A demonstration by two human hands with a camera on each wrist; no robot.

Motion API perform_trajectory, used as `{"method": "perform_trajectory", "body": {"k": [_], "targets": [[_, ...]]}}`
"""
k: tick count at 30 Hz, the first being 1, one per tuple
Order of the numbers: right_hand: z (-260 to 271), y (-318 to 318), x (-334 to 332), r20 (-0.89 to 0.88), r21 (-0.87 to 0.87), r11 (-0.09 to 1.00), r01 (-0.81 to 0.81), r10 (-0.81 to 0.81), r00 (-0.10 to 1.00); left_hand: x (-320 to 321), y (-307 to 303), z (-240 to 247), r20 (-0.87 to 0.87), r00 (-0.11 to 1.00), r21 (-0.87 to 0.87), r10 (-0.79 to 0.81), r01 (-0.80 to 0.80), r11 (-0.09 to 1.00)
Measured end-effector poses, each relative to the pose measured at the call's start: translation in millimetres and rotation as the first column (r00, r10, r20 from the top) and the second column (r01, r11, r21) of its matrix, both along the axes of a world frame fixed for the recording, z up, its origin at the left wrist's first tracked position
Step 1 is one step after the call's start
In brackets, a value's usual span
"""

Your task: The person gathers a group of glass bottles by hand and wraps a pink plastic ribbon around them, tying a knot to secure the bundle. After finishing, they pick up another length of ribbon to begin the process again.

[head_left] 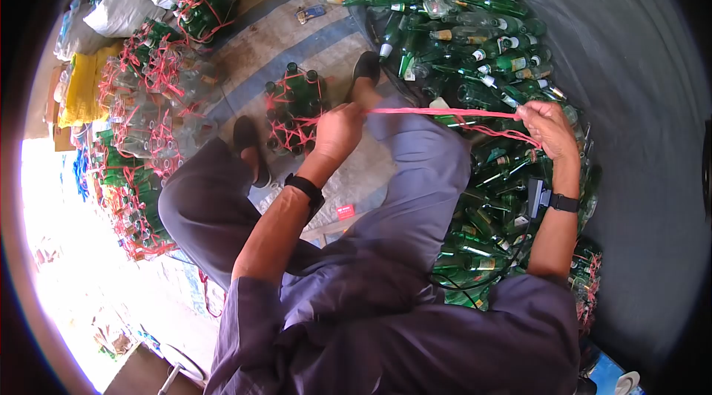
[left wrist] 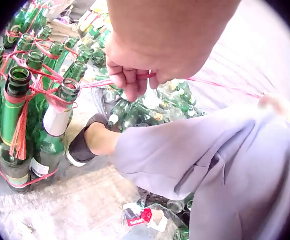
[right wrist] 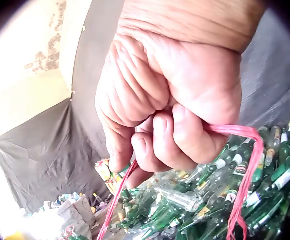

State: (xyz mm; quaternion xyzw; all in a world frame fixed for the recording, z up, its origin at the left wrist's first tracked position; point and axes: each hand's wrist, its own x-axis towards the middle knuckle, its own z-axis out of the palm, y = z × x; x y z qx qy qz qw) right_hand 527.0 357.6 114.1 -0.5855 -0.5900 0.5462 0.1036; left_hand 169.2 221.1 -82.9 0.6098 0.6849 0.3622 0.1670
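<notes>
A pink plastic string [head_left: 445,111] runs taut between the two hands in the head view. The right hand [head_left: 549,128] grips it out to the right, fingers curled tightly round it, and a loose tail [right wrist: 247,185] hangs from the fist in the right wrist view. Near the bottle bundle, the left hand [head_left: 341,130] pinches the same string [left wrist: 144,76] between curled fingers. From there the string leads to a bundle of green bottles [left wrist: 47,117] standing upright on the floor, their necks wound with pink string and a second band low round their bases.
A large heap of loose green bottles [head_left: 512,61] lies to the right, against a dark sheet [head_left: 638,98]. Tied bottle bundles [head_left: 159,113] stand at left near white sacks [head_left: 126,9]. A small red-and-white packet [head_left: 345,211] lies on the floor, close to the person's legs.
</notes>
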Motion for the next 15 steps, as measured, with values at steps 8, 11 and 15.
{"method": "perform_trajectory", "body": {"k": [8, 11, 15], "targets": [[-25, -14, 30, 0.031, -0.034, 0.994, 0.102, -0.101, 0.994, 16, -7, 12, 0.029, 0.999, 0.044, -0.016, 0.015, 0.999], [-39, -12, 24, 0.146, 0.023, 0.999, 0.029, -0.032, 0.989, 26, -12, 22, 0.020, 0.999, -0.003, -0.047, 0.047, 0.999], [-67, 3, 12, 0.178, 0.256, 0.948, -0.190, 0.147, 0.973, 44, -16, 34, 0.050, 0.990, 0.095, -0.131, 0.126, 0.987]]}}
